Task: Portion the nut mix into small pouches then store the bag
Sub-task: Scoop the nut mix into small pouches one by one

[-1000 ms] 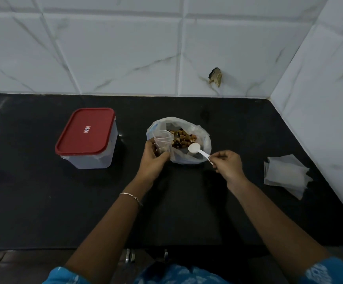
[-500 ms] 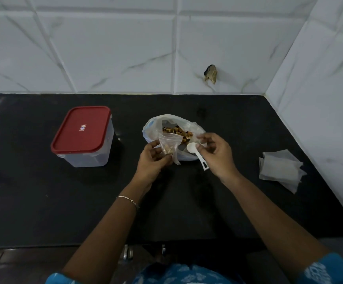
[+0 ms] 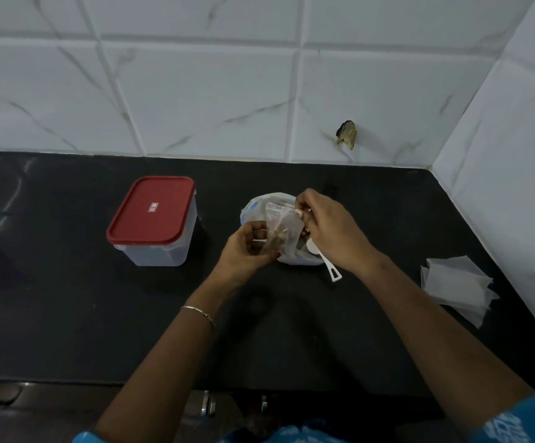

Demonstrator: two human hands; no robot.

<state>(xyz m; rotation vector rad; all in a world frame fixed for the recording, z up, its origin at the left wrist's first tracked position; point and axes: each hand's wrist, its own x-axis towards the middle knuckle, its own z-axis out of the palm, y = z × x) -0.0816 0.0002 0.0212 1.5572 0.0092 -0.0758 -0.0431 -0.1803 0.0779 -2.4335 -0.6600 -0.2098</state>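
Right hand [image 3: 333, 231] has risen, pinching the pouch [image 3: 283, 222] the left hand [image 3: 243, 249] holds.

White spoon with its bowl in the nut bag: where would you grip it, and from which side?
Grip the white spoon by its flat handle end, coming from the near side, below the right hand pinching the pouch. Its bowl sits tucked in the nut bag; the handle juts out over the counter toward the person, bare and free.

In front of me a black stone countertop [image 3: 68, 314] runs into a corner of white, grey-veined wall tiles [image 3: 195, 91]. One back tile has a chipped hole [image 3: 346, 134].
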